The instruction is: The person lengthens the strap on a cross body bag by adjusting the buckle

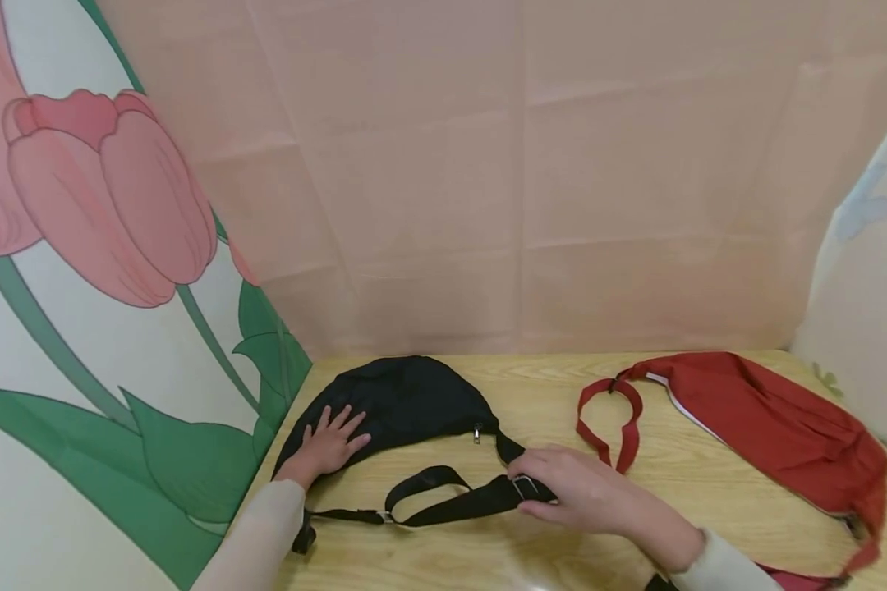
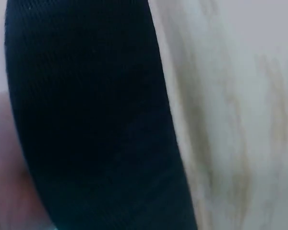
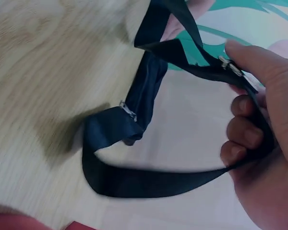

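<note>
A black waist bag [image 1: 414, 394] lies on the wooden table, its zip pull [image 1: 476, 433] hanging at the right end. My left hand [image 1: 328, 447] rests on the bag's left part with fingers spread. With curled fingers, my right hand [image 1: 580, 492] grips the bag's black strap [image 1: 443, 510] beside a metal slider [image 1: 525, 487]. The right wrist view shows the strap [image 3: 139, 184] looping out of the fingers [image 3: 247, 134], with the thumb near the slider [image 3: 230, 66]. Black fabric [image 2: 96, 120] fills much of the left wrist view, covering part of the hand there.
A red waist bag [image 1: 776, 419] lies on the right of the wooden table [image 1: 458, 566], its red strap [image 1: 631, 431] looped toward the middle. A pinkish cloth backdrop [image 1: 488, 180] stands behind, and a tulip-printed panel [image 1: 111, 197] borders the left.
</note>
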Available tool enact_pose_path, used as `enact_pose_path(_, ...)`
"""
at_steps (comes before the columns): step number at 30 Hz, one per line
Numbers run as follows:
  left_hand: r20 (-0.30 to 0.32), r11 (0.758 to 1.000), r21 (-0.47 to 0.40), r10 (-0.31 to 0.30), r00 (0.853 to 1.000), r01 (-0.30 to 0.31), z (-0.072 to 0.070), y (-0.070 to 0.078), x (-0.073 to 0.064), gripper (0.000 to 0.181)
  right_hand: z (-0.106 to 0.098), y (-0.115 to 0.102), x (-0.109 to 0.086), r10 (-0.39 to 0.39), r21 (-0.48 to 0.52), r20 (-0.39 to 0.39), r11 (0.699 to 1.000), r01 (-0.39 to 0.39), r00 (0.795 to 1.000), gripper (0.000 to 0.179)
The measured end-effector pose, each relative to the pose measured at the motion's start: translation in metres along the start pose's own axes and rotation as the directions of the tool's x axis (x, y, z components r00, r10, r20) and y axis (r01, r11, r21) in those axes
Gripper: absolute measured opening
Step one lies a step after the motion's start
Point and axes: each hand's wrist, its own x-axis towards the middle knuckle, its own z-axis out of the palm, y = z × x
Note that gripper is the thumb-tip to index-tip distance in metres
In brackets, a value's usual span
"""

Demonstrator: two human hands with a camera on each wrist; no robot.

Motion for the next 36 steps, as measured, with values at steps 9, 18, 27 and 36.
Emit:
enact_pose_path(9,0.012,0.989,-0.026,-0.146,0.989,0.146,-0.008,-0.011,0.001,0.066,0.002,0.011,-0.012,0.121,-0.030,0.129,0.993,-0.118,0.984,0.048)
enact_pose_path(18,0.003,0.982,-0.036,-0.188,0.982,0.188,-0.009,-0.019,0.001,0.066,-0.001,0.019,-0.031,0.207,0.018,0.237,0.976,-0.217,0.949,0.042)
enact_pose_path(27,0.001,0.976,-0.020,-0.216,0.976,0.216,-0.010,-0.020,0.003,0.065,0.009,0.030,-0.043,-0.054,0.120,0.207,0.992,0.029,0.977,0.016)
enact_pose_path(36,-0.011,0.973,-0.026,-0.231,0.973,0.230,-0.009,-0.021,0.001,0.065,0.018,0.031,-0.046,-0.094,0.113,0.266,0.991,0.066,0.959,0.021)
